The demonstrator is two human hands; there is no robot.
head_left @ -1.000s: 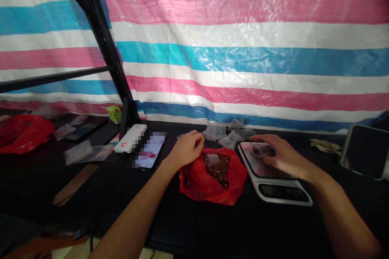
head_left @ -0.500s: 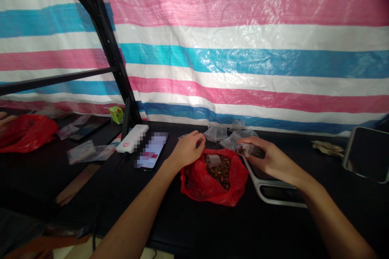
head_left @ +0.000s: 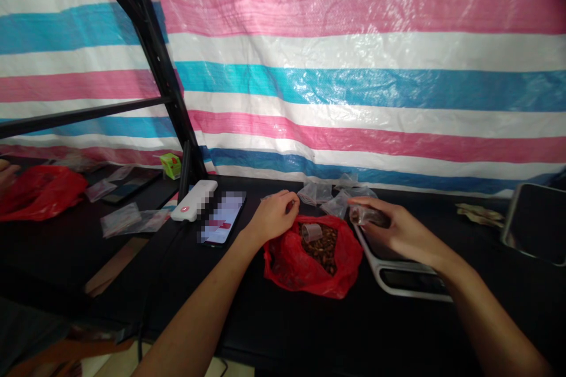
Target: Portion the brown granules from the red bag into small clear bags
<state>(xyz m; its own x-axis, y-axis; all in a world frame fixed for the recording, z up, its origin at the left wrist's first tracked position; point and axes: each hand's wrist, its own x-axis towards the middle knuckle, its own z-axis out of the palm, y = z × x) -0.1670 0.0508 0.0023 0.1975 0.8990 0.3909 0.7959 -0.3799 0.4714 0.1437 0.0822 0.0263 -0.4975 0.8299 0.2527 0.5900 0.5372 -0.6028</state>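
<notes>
A red plastic bag [head_left: 283,271] lies spread wide on the black table, full of small brown dried pieces [head_left: 326,252]. On the pieces rests a small clear plastic cup [head_left: 312,232]. My left hand [head_left: 278,213] is at the bag's far left rim, fingers curled inward; what they hold, if anything, is hidden. Between the fingers and thumb of my right hand [head_left: 393,227] is a small clear plastic bag [head_left: 366,215] with brown contents. That hand is over the kitchen scale [head_left: 384,288], covering part of its platform.
Several clear bags [head_left: 316,192] lie behind the red bag. Left of my arm are a phone [head_left: 225,218] and a white power bank [head_left: 194,200]. A black metal post [head_left: 163,70] rises at left. Another person's hand [head_left: 6,174] is beside a second red bag [head_left: 44,191].
My right hand, with the small clear bag, has shifted very slightly to the right. My left hand stays at the red bag's rim.
</notes>
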